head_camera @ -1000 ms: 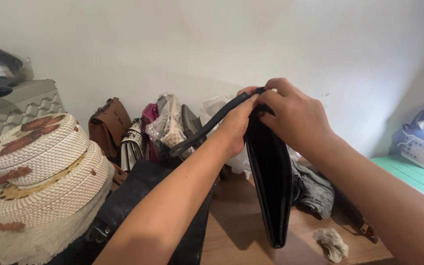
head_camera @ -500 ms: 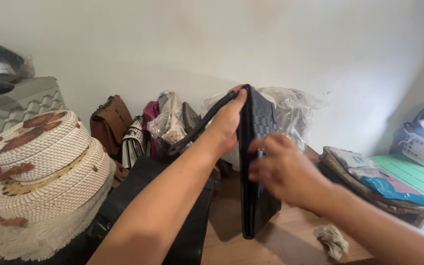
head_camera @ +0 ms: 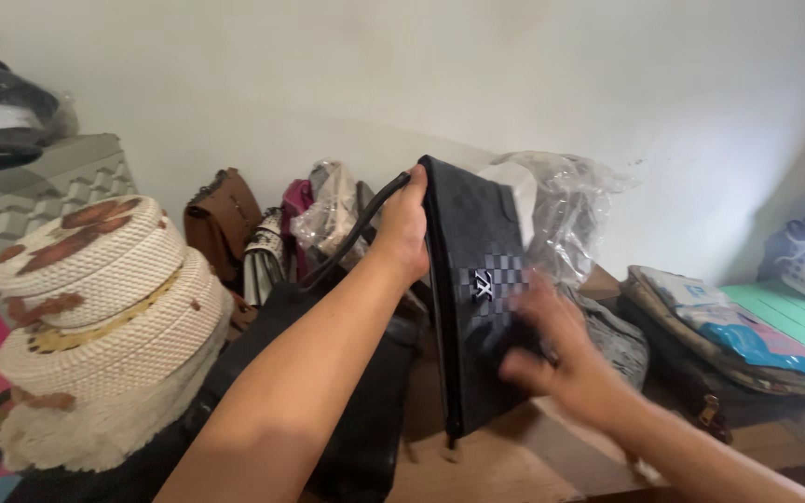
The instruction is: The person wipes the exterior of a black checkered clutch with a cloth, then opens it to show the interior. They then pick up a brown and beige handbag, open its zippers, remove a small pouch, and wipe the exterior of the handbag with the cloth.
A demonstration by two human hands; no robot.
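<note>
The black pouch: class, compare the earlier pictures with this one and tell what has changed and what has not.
The right hand left the top edge of the black pouch and dropped to its checked face, which has turned toward the camera. The left hand keeps gripping the top by the strap. The round woven bags and brown bag stayed put.

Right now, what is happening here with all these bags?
A person holds a flat black pouch upright over a wooden table. The left hand grips its top corner by the strap, while the right hand, blurred, rests against its front. Round woven bags are stacked on the left.
</note>
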